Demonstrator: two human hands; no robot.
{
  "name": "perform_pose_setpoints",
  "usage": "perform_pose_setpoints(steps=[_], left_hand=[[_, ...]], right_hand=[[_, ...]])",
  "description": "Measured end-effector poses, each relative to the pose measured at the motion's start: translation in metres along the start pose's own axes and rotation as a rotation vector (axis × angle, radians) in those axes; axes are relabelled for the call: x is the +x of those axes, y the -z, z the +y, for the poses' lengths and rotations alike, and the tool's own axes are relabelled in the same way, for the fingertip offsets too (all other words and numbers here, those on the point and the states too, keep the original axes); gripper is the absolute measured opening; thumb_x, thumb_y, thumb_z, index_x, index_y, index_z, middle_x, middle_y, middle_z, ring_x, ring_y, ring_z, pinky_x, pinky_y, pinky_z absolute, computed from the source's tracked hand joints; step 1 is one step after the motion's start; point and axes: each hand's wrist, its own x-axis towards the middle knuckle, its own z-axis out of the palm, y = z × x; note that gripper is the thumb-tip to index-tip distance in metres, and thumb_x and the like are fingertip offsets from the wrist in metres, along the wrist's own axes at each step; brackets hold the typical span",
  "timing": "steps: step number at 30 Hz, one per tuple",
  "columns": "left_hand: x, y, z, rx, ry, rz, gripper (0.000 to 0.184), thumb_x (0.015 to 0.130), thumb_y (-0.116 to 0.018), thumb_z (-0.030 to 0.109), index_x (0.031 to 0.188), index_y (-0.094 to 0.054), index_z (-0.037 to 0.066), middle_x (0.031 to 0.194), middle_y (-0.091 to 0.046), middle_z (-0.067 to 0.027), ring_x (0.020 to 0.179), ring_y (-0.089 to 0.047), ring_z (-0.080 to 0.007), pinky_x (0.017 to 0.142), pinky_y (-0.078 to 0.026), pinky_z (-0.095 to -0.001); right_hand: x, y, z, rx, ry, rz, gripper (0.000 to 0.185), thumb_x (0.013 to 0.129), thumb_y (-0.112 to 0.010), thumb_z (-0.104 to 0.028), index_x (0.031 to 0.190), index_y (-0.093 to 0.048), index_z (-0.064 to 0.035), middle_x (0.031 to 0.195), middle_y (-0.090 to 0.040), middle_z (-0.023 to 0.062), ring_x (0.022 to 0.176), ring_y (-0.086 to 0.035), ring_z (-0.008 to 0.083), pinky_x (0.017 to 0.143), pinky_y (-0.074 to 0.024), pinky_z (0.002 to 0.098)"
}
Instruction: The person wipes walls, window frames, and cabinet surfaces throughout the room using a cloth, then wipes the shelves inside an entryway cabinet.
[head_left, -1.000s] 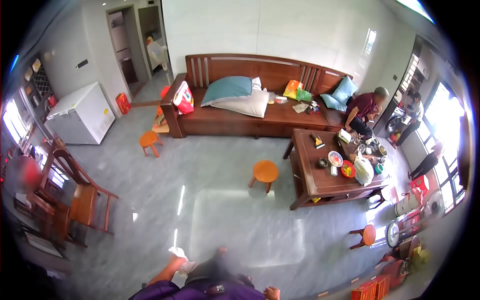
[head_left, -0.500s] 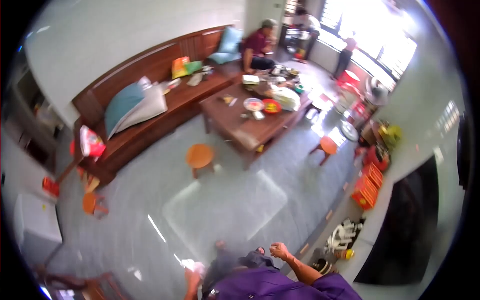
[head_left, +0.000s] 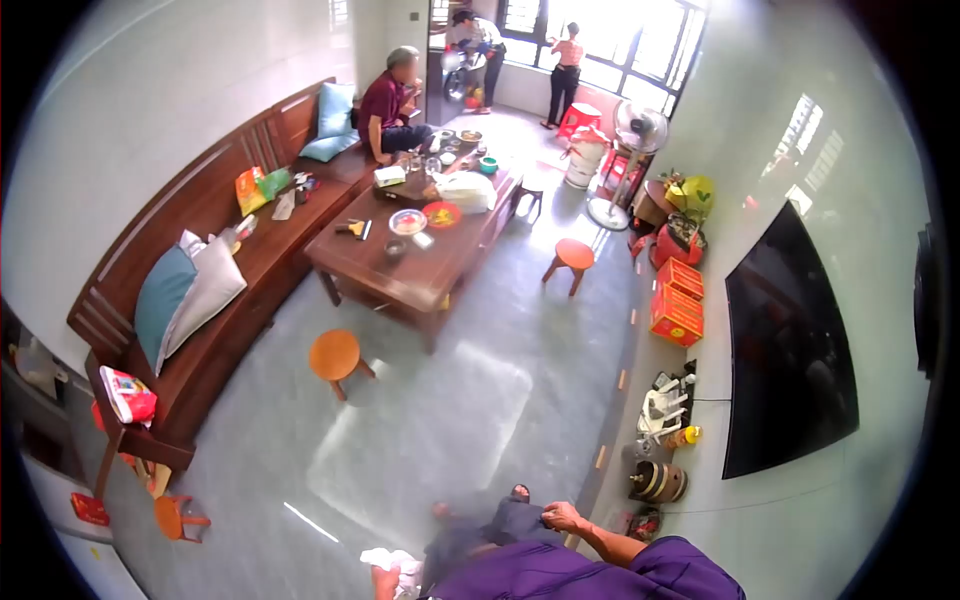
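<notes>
At the bottom edge, my left hand [head_left: 384, 580] is closed on a crumpled white tissue [head_left: 398, 561], which sticks out above the fingers. My right hand [head_left: 563, 517] hangs beside my dark trousers [head_left: 515, 525] with its fingers curled in. Nothing shows in it. A purple garment [head_left: 560, 572] covers my body and upper right arm. Both hands are well apart from the furniture. The nearest thing on the right is a small wooden barrel [head_left: 660, 482] by the wall.
Ahead stands a low wooden table [head_left: 385, 262] with dishes. A wooden bench [head_left: 290, 225] lines the left wall, where a person [head_left: 388, 105] sits. Orange stools [head_left: 335, 355] stand on the floor. A fan [head_left: 638, 130], red boxes [head_left: 677, 312] and a television [head_left: 790, 350] are right. Two people are near the window.
My view has turned, so the table, bench and stools lie further left and the television shows more fully. The left hand still holds the tissue; the right hand stays low beside my leg.
</notes>
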Motion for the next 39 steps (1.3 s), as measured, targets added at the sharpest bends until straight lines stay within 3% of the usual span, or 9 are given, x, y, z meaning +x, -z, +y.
perform_pose_setpoints(steps=[3,13,19,24,25,27,29,35,39], left_hand=[[0.008,0.004,0.011,0.084,0.084,-0.104,0.059,0.077,-0.066,0.001,0.132,-0.047,-0.002,0.12,-0.06,-0.0126,0.112,-0.058,-0.0251,0.097,-0.046,-0.0361],[0.022,-0.01,0.017,0.265,0.262,-0.339,0.051,0.084,-0.062,0.018,0.131,-0.051,0.0,0.117,-0.062,-0.0125,0.108,-0.059,-0.0242,0.092,-0.048,-0.0371],[0.016,-0.015,0.014,0.311,0.329,-0.402,0.05,0.089,-0.06,0.028,0.13,-0.053,0.001,0.116,-0.062,-0.0124,0.106,-0.059,-0.0237,0.089,-0.048,-0.0377],[0.003,-0.011,0.008,0.351,0.389,-0.425,0.051,0.093,-0.058,0.037,0.13,-0.055,0.002,0.114,-0.063,-0.0123,0.104,-0.059,-0.0232,0.087,-0.049,-0.0382],[0.001,-0.01,0.008,0.36,0.401,-0.433,0.051,0.094,-0.057,0.039,0.13,-0.056,0.002,0.114,-0.063,-0.0123,0.103,-0.059,-0.0231,0.086,-0.049,-0.0383],[-0.005,-0.01,0.008,0.376,0.435,-0.451,0.052,0.095,-0.057,0.042,0.129,-0.057,0.003,0.114,-0.064,-0.0123,0.103,-0.06,-0.0229,0.086,-0.049,-0.0385],[-0.005,-0.017,0.013,0.437,0.456,-0.447,0.053,0.093,-0.059,0.04,0.132,-0.053,0.004,0.116,-0.061,-0.0099,0.1,-0.059,-0.0223,0.081,-0.05,-0.0389],[0.0,-0.043,0.047,0.402,0.378,-0.418,0.046,0.085,-0.064,0.025,0.122,-0.056,0.0,0.106,-0.064,-0.0106,0.094,-0.063,-0.0235,0.079,-0.051,-0.0374],[0.023,-0.065,0.066,0.366,0.244,-0.383,0.042,0.079,-0.068,0.015,0.115,-0.058,-0.003,0.1,-0.067,-0.0111,0.09,-0.066,-0.0244,0.078,-0.053,-0.0365]], right_hand=[[-0.004,-0.006,0.005,0.059,0.022,-0.021,0.042,0.087,-0.068,-0.026,0.117,-0.065,0.0026,0.078,-0.07,0.0096,0.066,-0.065,0.0154,0.059,-0.0532,0.0302],[-0.015,0.002,-0.018,0.034,0.057,0.041,0.037,0.083,-0.065,-0.032,0.103,-0.07,-0.0014,0.082,-0.07,0.0185,0.073,-0.07,0.0264,0.068,-0.0551,0.036],[-0.009,0.005,-0.017,0.017,0.027,0.027,0.038,0.081,-0.066,-0.032,0.105,-0.072,-0.0034,0.084,-0.071,0.019,0.075,-0.07,0.0254,0.07,-0.0554,0.0354],[0.006,0.015,-0.028,0.08,-0.02,-0.077,0.035,0.079,-0.069,-0.029,0.101,-0.073,-0.0026,0.082,-0.072,0.0133,0.075,-0.07,0.0217,0.069,-0.0564,0.0346],[0.01,0.021,-0.036,0.061,-0.038,-0.127,0.046,0.081,-0.07,-0.031,0.114,-0.068,0.0019,0.089,-0.073,0.016,0.08,-0.07,0.0215,0.073,-0.0562,0.0321],[0.024,0.023,-0.04,0.012,0.073,-0.08,0.045,0.082,-0.069,-0.03,0.113,-0.068,0.0019,0.088,-0.073,0.0172,0.08,-0.071,0.0224,0.073,-0.0566,0.0331],[0.038,0.03,-0.045,-0.164,0.186,-0.007,0.043,0.083,-0.067,-0.03,0.113,-0.068,0.0015,0.087,-0.072,0.0185,0.078,-0.071,0.0231,0.072,-0.057,0.0339],[0.071,0.044,-0.035,0.046,0.136,-0.054,0.043,0.084,-0.066,-0.028,0.116,-0.067,0.0003,0.082,-0.072,0.0172,0.068,-0.07,0.0218,0.068,-0.0567,0.0332],[0.076,0.067,-0.036,-0.003,0.186,0.026,0.042,0.085,-0.067,-0.03,0.114,-0.068,0.0001,0.085,-0.071,0.0185,0.076,-0.071,0.0191,0.066,-0.0567,0.0331]])
